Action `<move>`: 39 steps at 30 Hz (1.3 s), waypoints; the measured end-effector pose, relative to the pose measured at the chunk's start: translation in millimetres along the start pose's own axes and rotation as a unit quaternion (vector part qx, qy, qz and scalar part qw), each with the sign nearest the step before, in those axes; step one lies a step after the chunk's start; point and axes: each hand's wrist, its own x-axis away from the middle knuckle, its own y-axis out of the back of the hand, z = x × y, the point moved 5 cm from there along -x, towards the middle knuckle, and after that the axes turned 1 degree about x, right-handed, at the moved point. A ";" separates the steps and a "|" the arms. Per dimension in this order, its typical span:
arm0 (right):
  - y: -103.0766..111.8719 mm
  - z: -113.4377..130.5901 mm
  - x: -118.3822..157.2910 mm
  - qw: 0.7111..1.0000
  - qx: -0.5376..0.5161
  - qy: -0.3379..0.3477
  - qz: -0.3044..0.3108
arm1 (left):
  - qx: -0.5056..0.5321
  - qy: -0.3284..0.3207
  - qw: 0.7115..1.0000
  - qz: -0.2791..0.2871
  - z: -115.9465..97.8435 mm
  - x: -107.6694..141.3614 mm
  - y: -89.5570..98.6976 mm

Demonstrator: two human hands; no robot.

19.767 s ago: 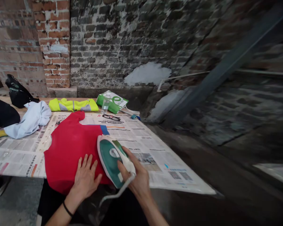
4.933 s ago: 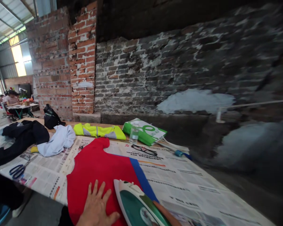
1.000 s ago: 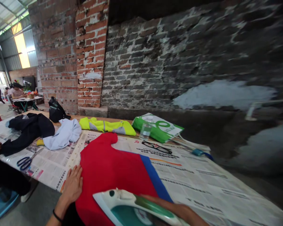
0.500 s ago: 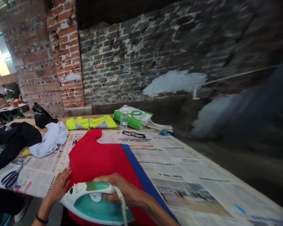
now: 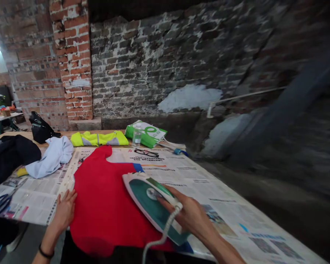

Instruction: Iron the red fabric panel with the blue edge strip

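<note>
A red fabric piece (image 5: 101, 198) with a blue edge lies spread on the newspaper-covered table (image 5: 203, 183). My right hand (image 5: 188, 211) is closed around the handle of a green and white iron (image 5: 151, 201), which rests over the right part of the red fabric and its blue edge. The iron's cord (image 5: 165, 234) hangs from its rear toward me. At the fabric's left edge my left hand (image 5: 65, 209) lies with its fingers spread, touching the cloth's border and the newspaper.
Behind the fabric are a yellow reflective garment (image 5: 99, 139), a glass (image 5: 136, 137), a green and white bag (image 5: 147, 134) and glasses (image 5: 146, 153). To the left lie white cloth (image 5: 51, 159), dark cloth (image 5: 13, 154), scissors (image 5: 1, 203) and a black bag (image 5: 40, 128).
The iron in my right hand has moved right and away from me, turning so its tip points up-left. More of the red fabric's near part shows. The view has shifted slightly right.
</note>
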 end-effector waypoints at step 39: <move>-36.5 85.8 -25.2 0.999 0.030 -0.001 0.017 | 0.018 -0.065 0.998 -0.008 -122.8 9.8 -28.2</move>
